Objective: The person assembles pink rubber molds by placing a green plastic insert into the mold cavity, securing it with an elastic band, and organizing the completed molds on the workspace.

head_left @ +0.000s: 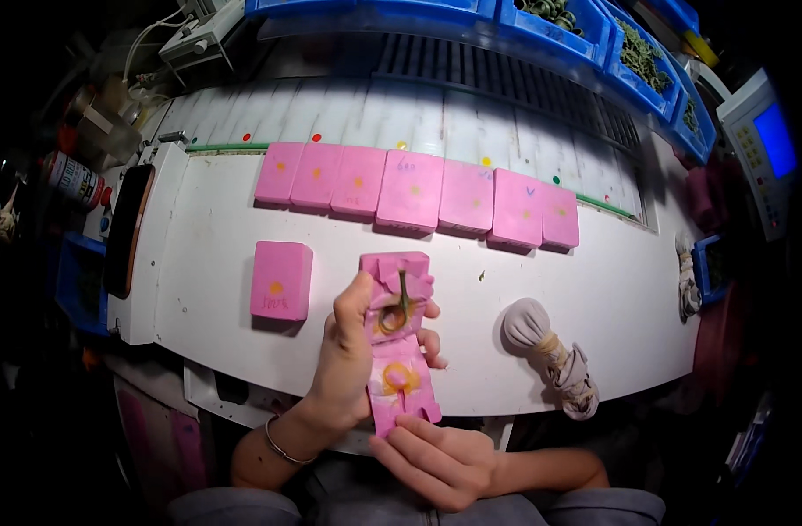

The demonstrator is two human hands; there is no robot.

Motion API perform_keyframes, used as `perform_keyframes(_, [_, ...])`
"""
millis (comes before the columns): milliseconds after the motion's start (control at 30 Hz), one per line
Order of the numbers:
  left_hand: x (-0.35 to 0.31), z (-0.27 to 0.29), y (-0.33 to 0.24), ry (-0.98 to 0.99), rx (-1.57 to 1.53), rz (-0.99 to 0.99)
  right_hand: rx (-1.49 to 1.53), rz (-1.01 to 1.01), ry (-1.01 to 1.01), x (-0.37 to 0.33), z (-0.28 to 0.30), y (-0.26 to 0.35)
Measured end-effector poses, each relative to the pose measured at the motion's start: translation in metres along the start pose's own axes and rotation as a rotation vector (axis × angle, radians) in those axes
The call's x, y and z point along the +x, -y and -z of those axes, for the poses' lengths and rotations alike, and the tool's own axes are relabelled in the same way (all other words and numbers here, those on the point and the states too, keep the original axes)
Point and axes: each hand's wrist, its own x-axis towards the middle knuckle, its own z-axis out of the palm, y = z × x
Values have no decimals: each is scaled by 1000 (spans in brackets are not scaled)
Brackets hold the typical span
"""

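Observation:
My left hand (340, 359) grips an opened pink rubber mold (379, 273), fingers behind it and thumb along its left edge. In the upper half lies a dark green wax ring (405, 307) with a long stem pointing up. The lower half hangs folded open and shows a yellow-stained ring-shaped hollow (399, 379). My right hand (445, 460) pinches the bottom edge of that lower half. To the left, a single closed pink mold (281, 272) with an orange dot stands on the white tabletop (217, 307).
Several closed pink molds (410, 193) stand in a row behind my hands. A tied cloth pouch (528, 324) lies to the right. Blue bins (638, 57) with green wax pieces line the back. A phone (131, 230) is at left, a device with a blue screen (772, 140) at far right.

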Motion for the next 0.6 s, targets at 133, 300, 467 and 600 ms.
perform_keyframes(133, [1, 5, 10, 157, 247, -49, 375, -390, 92, 8, 18, -4])
perform_keyframes(300, [1, 7, 26, 12, 392, -305, 372, -706, -217, 23, 12, -35])
perform_keyframes(467, [-5, -2, 18, 28, 441, -269, 464, -902, -244, 29, 13, -42])
perform_keyframes(600, [-6, 1, 15, 47, 601, -292, 735, -1036, -136, 30, 13, -52])
